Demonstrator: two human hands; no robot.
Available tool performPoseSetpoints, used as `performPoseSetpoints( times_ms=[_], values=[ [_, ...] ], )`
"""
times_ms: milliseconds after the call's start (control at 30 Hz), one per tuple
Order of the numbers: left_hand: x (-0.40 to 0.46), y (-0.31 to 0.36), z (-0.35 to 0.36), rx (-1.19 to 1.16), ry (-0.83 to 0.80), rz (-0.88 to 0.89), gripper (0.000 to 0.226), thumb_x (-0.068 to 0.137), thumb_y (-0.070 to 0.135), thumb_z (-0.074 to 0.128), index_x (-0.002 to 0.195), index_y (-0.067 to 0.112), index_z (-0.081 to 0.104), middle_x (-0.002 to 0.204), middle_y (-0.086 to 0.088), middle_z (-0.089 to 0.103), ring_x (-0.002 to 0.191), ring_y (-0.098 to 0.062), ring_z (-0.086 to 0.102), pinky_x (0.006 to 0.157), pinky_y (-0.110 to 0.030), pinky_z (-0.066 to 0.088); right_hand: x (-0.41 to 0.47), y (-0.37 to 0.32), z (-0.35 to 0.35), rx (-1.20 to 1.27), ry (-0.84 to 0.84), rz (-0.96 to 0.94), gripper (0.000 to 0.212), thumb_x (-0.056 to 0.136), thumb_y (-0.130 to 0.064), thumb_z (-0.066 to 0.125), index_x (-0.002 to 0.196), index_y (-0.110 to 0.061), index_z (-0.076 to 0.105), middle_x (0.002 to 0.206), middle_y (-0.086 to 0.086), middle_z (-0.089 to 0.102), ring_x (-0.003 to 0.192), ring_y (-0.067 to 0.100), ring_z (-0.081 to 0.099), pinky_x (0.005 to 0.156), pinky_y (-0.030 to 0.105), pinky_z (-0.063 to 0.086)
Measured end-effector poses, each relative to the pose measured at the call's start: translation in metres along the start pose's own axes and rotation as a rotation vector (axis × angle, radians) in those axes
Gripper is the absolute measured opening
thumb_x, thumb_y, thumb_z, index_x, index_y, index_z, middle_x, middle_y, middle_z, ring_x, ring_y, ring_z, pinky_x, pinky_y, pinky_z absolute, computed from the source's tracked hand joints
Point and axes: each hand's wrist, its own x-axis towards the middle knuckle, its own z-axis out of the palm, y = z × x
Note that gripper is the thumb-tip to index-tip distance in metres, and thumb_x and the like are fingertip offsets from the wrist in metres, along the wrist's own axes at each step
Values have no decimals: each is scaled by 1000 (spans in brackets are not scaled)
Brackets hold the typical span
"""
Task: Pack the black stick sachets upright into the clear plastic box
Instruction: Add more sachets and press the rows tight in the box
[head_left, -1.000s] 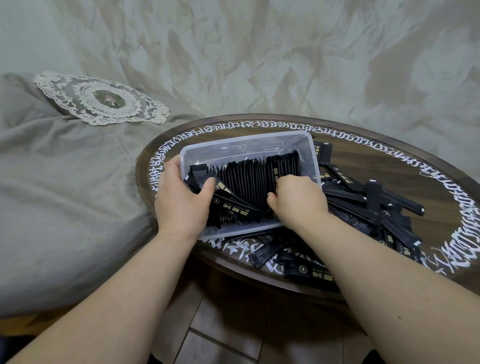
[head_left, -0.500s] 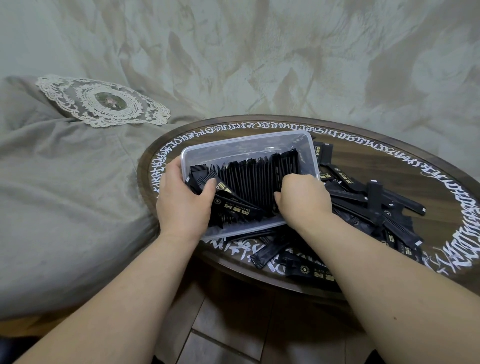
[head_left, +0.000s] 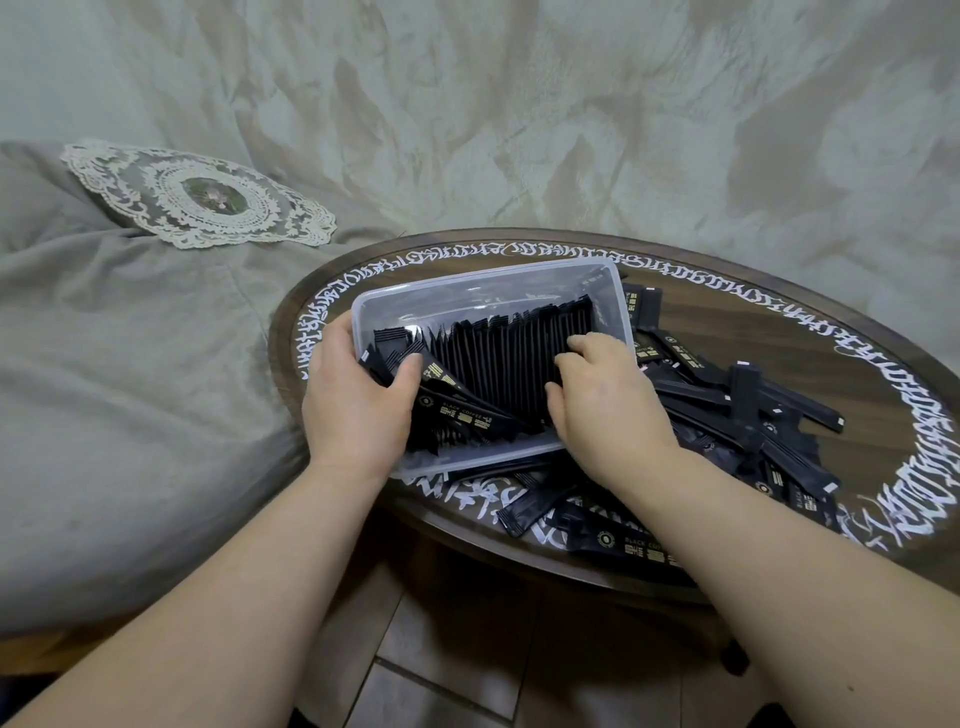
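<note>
Sachets (head_left: 511, 364) now straighter, right hand (head_left: 605, 395) curled onto them, left hand (head_left: 358, 405) gripping box (head_left: 483, 283).

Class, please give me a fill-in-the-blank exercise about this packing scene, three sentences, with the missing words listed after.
1. The clear plastic box sits on a round ____ table.
2. The left hand grips the box's ____ end.
3. The loose sachets not yet packed lie to the ____ of the box, past the right hand.

Missing words: wooden; left; right
</note>
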Motion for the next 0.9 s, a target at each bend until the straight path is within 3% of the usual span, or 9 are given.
performPoseSetpoints(
  times_ms=[67, 167, 300, 433, 500, 567, 667, 767, 900],
  values=[
    [1, 0, 0, -3, -1, 7, 50, 79, 31, 73, 122, 23, 49, 107, 12, 51, 101, -16, 55, 89, -34, 46, -3, 0, 0, -37, -115, -23, 43, 99, -33, 40, 128, -2, 46, 147, 15, 30, 142, 29, 17, 114, 36, 21],
    [2, 1, 0, -5, 5, 15, 50, 80, 29, 72, 124, 22, 49, 108, 12, 50, 104, -16, 55, 89, -31, 44, -7, 0, 0, 9, -225, -15, 55, 100, -40, 35, 142, -4, 28, 157, 12, 8, 146, 24, 5, 117, 35, 16],
    [2, 1, -1, -8, 15, 22, 51, 80, 26, 72, 125, 20, 49, 109, 14, 48, 105, -16, 54, 88, -28, 40, -9, -2, -2, 38, -209, -60, 61, 101, -39, 33, 150, -10, 10, 159, 10, -2, 147, 26, 1, 116, 32, 11],
    [1, 3, -1, 7, 12, 22, 53, 80, 28, 72, 127, 20, 49, 110, 13, 46, 108, -17, 53, 87, -26, 38, -7, 0, -1, 36, -250, -47, 60, 102, -40, 30, 151, -11, 10, 160, 9, -5, 147, 26, 0, 117, 34, 10],
    [0, 3, 0, 2, 14, 18, 54, 80, 28, 72, 127, 21, 48, 110, 13, 47, 107, -16, 54, 87, -26, 39, -6, -1, -3, 56, -230, -52, 57, 101, -39, 32, 149, -11, 18, 160, 9, 1, 147, 27, 3, 117, 36, 12],
    [0, 3, -1, 2, 15, 18, 54, 80, 28, 72, 127, 21, 48, 110, 13, 47, 105, -15, 54, 87, -26, 39, -5, -6, -6, 80, -90, -100, 47, 100, -34, 39, 142, -13, 38, 154, 9, 24, 143, 27, 18, 114, 37, 23],
    [0, 4, 0, 7, 20, 20, 54, 79, 29, 73, 127, 22, 48, 110, 13, 47, 107, -17, 55, 92, -32, 44, -2, -19, -13, 247, 37, -121, 34, 95, -33, 52, 124, -17, 60, 121, 2, 58, 117, 21, 50, 96, 33, 41],
    [0, 3, 0, 8, 23, 21, 54, 78, 30, 73, 125, 22, 48, 109, 12, 49, 107, -19, 56, 94, -38, 46, 0, -28, -7, 294, -92, -136, 28, 92, -38, 57, 110, -20, 66, 101, -1, 66, 97, 20, 59, 85, 35, 48],
    [-2, 3, 0, 7, 25, 26, 52, 78, 30, 73, 123, 21, 49, 108, 11, 49, 106, -19, 55, 92, -35, 45, 3, -31, -1, 285, -107, -138, 24, 92, -37, 56, 105, -21, 68, 97, -2, 66, 94, 20, 59, 83, 36, 49]
  ],
)
